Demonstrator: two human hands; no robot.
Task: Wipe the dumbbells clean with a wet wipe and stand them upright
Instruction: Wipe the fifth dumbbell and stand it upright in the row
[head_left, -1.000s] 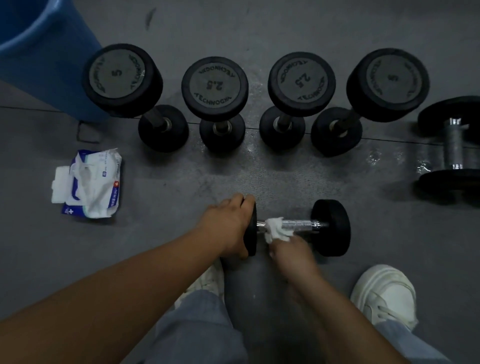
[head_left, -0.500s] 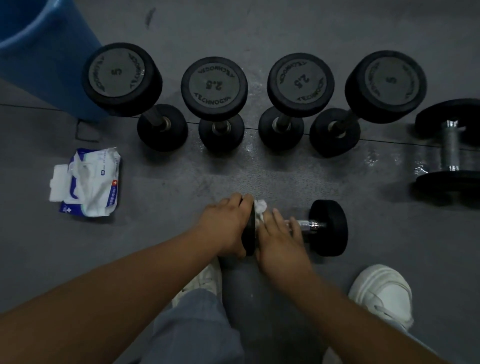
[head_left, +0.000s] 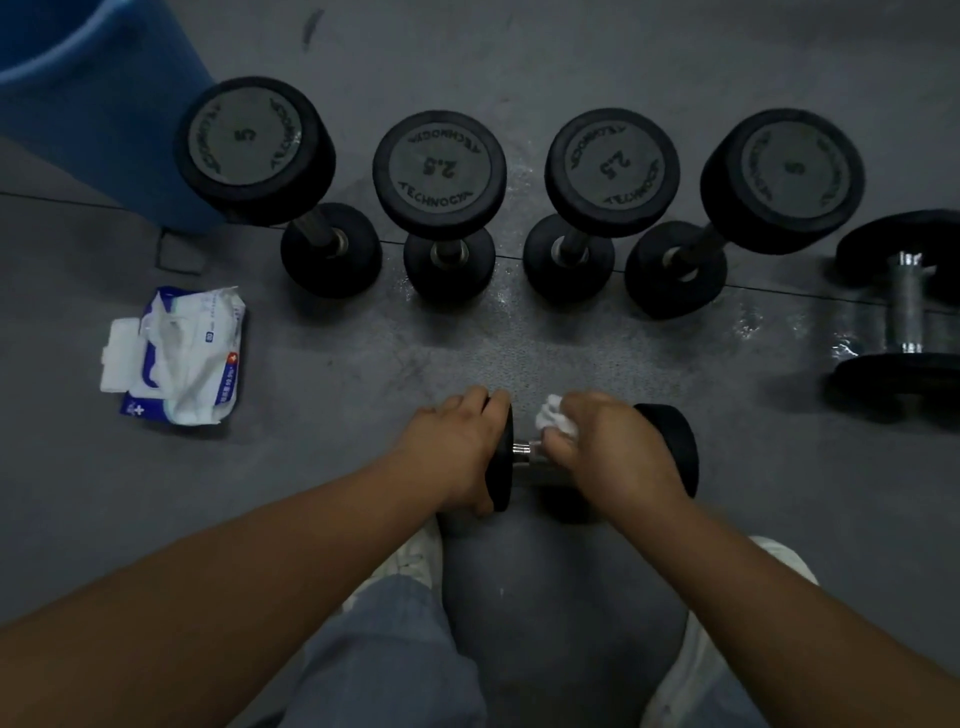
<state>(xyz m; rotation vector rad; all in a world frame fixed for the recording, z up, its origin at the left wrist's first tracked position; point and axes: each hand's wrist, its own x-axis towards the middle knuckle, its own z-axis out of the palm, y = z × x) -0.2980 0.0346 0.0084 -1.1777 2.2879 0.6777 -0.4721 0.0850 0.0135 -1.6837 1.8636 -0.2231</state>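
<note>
Nearest me, the left grip (head_left: 457, 447) clasps one end weight of the dumbbell (head_left: 670, 441), which lies on its side on the floor (head_left: 519, 353). The right grip (head_left: 613, 452) pinches the wet wipe (head_left: 556, 415) against the steel handle (head_left: 524, 452). I judge the round weights may roll if that clasp slackens. Beyond stand four upright dumbbells (head_left: 439, 166), capped "TECHNOGYM" and marked 5, 2.5, 2.5, 5.
</note>
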